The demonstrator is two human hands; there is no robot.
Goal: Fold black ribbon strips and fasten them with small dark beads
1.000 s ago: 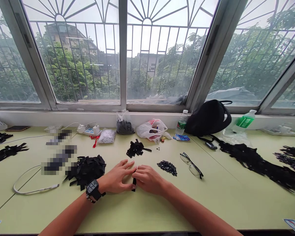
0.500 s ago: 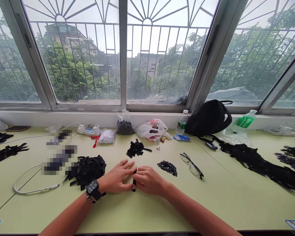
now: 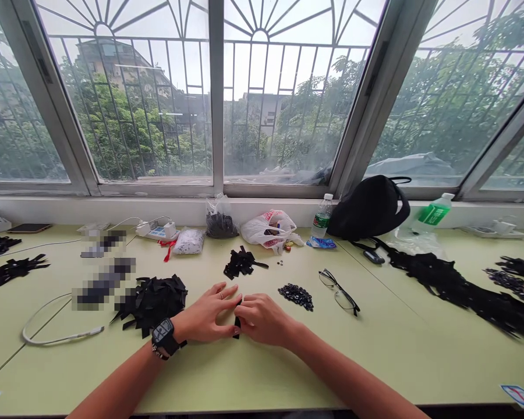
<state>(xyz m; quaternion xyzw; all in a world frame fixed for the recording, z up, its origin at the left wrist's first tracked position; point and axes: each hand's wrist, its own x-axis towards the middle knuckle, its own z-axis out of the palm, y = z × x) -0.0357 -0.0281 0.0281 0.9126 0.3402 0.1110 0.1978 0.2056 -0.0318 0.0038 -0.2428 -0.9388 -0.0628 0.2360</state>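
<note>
Head view: the right hand [image 3: 264, 317], fingers curled, pinches a black strip [image 3: 237, 329] against the bench [image 3: 253, 378]; the left hand [image 3: 205, 314] spreads wide, its thumb at the strip's near end. Beside the left wrist lies a heap of black strips [image 3: 155, 299]; beyond the right hand, small dark pieces [image 3: 296, 297], then eyeglasses [image 3: 341, 292].

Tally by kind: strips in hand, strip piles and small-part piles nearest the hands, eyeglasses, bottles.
Narrow black strip: 1
Large pile of flat black strips, small pile of black strips: 2
Pile of small shiny dark pieces: 1
Thin dark-framed eyeglasses: 1
Upright clear plastic bottle, tilted green-labelled plastic bottle: 2
Total: 7
</note>
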